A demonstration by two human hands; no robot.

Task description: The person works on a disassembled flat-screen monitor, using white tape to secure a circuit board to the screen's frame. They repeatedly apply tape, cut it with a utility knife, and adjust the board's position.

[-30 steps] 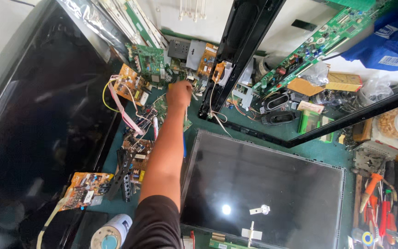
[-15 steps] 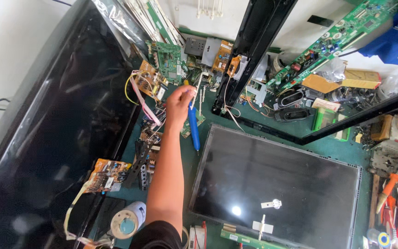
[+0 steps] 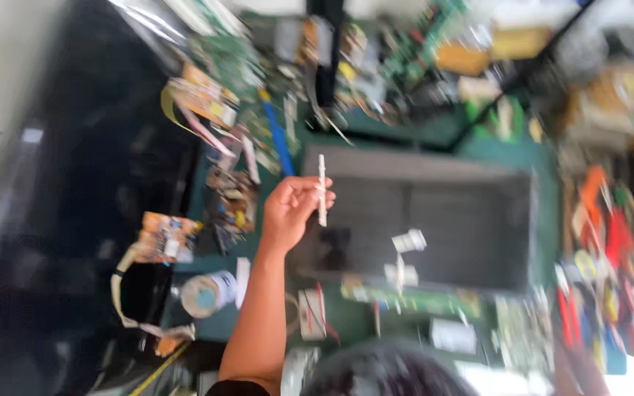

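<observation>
The view is blurred by motion. My left hand (image 3: 291,209) is raised over the near left corner of a dark flat screen panel (image 3: 464,220) that lies on the green table. Its fingers pinch a thin white strip (image 3: 322,189), held upright. My forearm comes in from the bottom edge. My right hand is out of view.
A large black screen (image 3: 75,191) leans along the left. Circuit boards (image 3: 207,92) with loose wires and a blue pen-like tool (image 3: 279,139) lie at the back. A round tin (image 3: 203,293) sits near left, and red and orange handled tools (image 3: 596,220) lie on the right. Dark hair (image 3: 383,370) shows at the bottom edge.
My left hand has drawn back from the circuit boards toward me and now holds a thin white strip. The blue tool lies on the table. The view shifted and blurred.
</observation>
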